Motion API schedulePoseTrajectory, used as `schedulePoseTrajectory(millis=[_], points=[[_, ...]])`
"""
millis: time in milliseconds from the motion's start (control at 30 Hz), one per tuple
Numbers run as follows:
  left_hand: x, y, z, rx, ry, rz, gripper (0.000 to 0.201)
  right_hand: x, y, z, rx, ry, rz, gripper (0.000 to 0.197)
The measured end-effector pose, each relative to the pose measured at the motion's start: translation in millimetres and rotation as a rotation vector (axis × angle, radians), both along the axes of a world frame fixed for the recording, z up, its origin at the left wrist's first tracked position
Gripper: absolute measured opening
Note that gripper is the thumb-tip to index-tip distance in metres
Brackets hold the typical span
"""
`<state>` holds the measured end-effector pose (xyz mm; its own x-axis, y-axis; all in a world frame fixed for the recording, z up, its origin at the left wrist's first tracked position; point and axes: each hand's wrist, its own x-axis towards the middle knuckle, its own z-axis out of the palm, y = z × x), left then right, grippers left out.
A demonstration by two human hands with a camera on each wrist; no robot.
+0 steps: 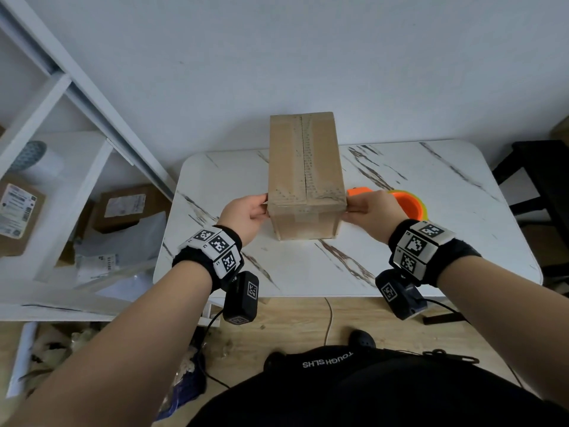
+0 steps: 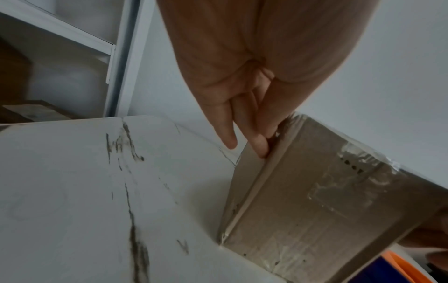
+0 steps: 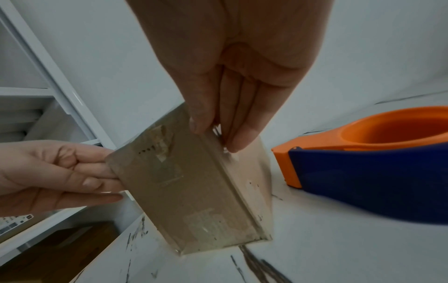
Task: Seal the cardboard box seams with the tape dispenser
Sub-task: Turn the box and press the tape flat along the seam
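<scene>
Centrally on a white marble-patterned tabletop (image 1: pixel 308 272) stands a tall brown cardboard box (image 1: pixel 304 167), its top seam running away from the viewer under clear tape. Both hands hold the box at its near upper corners. On one side, the left hand (image 1: pixel 246 214) takes a grip with thumb on top and fingers (image 2: pixel 259 141) pressed against the side wall. Opposite, the right hand (image 1: pixel 369 214) pinches the other corner, fingertips (image 3: pixel 240 141) on the edge. Just right of the box, partly behind the right hand, lies an orange and blue tape dispenser (image 3: pixel 363 168), untouched. Farther left stands white shelving (image 1: pixel 61 143) holding parcels.
</scene>
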<state>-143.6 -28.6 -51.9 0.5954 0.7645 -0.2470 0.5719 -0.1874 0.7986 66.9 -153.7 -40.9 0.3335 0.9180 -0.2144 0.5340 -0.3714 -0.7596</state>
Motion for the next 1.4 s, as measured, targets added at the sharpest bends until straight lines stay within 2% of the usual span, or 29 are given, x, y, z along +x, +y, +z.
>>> schedulePoseTrajectory(millis=[200,300,433,767,900,1067,1167,1233,1267,1400], points=[[-2.7,7.8,-3.3,-0.064,-0.046,-0.022,0.050,7.6,-0.3,-1.0,-0.083,-0.016,0.020,0.031],[-1.7,6.2,-0.8,-0.031,-0.053,-0.023,0.040,5.1,-0.3,-0.7,-0.055,-0.063,0.005,0.028],[-0.6,2.1,0.3,-0.017,-0.059,-0.019,0.041,2.7,-1.0,-0.8,-0.030,-0.073,0.006,0.026],[3.4,0.0,-4.8,0.162,0.044,0.001,0.034,-6.2,1.0,-3.8,-0.007,-0.173,-0.039,0.024],[3.7,-1.4,-3.7,0.236,0.084,-0.010,0.032,-8.4,0.7,-9.3,-0.017,-0.137,-0.102,0.029],[4.3,-2.2,-5.5,0.258,0.113,-0.005,0.033,-12.5,-5.1,-18.3,0.006,0.038,-0.233,0.026],[4.3,-4.4,-8.9,0.270,0.106,0.027,0.033,-17.3,-7.1,-25.5,-0.018,0.064,-0.289,0.002],[4.7,-5.7,-11.1,0.291,0.125,0.035,0.034,-18.9,-5.4,-27.8,-0.025,0.040,-0.317,0.019],[4.9,-6.0,-11.6,0.297,0.134,0.037,0.034,-19.2,-4.2,-28.2,-0.034,0.030,-0.328,0.021],[6.1,-6.2,-10.6,0.298,0.149,0.038,0.034,-18.4,-0.8,-26.1,-0.089,-0.068,-0.263,0.010]])
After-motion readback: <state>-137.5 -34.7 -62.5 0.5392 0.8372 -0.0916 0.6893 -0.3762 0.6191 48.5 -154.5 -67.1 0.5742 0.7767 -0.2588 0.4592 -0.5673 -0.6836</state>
